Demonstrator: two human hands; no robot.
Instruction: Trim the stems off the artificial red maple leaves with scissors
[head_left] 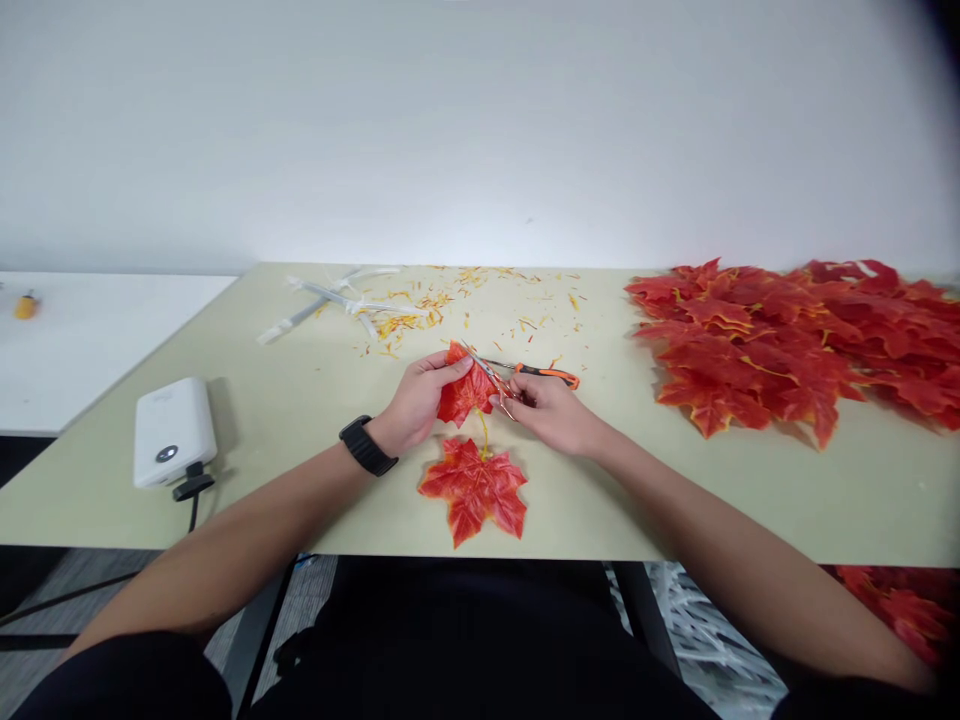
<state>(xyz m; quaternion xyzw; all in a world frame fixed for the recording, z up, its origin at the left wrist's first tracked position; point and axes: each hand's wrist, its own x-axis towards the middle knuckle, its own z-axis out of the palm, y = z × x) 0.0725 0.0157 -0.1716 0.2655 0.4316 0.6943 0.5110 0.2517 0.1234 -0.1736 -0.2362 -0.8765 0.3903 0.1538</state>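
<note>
Arms (259, 530) convergent on red leaf (463, 398)

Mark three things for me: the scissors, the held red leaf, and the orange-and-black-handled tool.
Scissors (492, 376): head view, on the blades.
Held red leaf (468, 394): head view, on the middle of its face.
Orange-and-black-handled tool (561, 377): head view, on its handle.

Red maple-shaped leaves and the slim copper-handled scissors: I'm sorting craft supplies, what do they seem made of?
Red leaves: probably fabric or plastic, semi-glossy; creases show sheen. Scissors: likely metal, polished; blades look silvery, handles coppery.
</note>
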